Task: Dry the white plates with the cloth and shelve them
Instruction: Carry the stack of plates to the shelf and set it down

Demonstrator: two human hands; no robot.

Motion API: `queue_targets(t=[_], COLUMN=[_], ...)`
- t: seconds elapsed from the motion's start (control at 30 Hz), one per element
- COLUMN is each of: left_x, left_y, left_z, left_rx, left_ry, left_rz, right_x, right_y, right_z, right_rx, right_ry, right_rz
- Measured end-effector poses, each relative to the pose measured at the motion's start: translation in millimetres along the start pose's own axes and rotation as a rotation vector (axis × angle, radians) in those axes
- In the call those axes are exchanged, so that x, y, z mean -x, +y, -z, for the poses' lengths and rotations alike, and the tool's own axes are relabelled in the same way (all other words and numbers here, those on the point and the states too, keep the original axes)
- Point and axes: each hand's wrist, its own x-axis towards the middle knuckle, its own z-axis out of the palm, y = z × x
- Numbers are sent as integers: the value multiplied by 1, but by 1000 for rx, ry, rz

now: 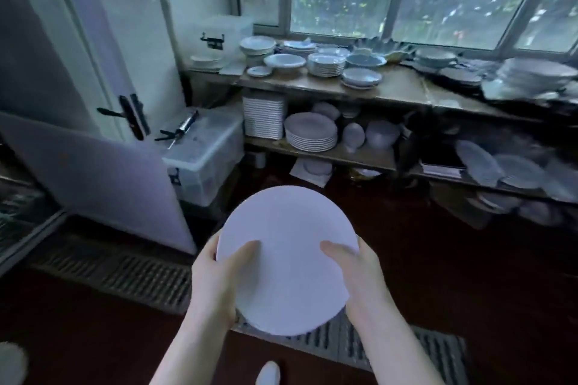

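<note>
I hold a round white plate (286,247) out in front of me with both hands, above the dark floor. My left hand (219,275) grips its left rim, thumb lying on the plate's face. My right hand (353,272) grips the right rim the same way. Ahead stands a wooden shelf unit (359,89) under the window. On its middle shelf sits a stack of round white plates (311,133), with a tall stack of square white plates (264,116) to its left. No cloth is in view.
The top shelf carries several bowls and plate stacks (327,64). Clear plastic boxes (203,156) stand left of the shelves, a caulking gun (181,130) lying on one. A white door (103,72) is at the left. Floor grates (125,278) run across the dark floor.
</note>
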Motion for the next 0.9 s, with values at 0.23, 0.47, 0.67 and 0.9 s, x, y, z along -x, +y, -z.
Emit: queue_targets(t=[0.23,0.47,0.67,0.9], left_x=[-103,-216,-278,-350], left_y=[11,33,38,35], left_z=[-130,-244,-349,-493], left_rx=[-16,-26,-39,-13], left_ry=[-247,-352,-434,-464], left_rz=[38,44,83,79], right_x=[-109,-222,-314,-450], right_y=[-48,-101,-144,-198], right_z=[45,63,102,180], right_rx=[-61,-80,-166,-198], right_ry=[276,395,494,485], right_rz=[40,112,131,146])
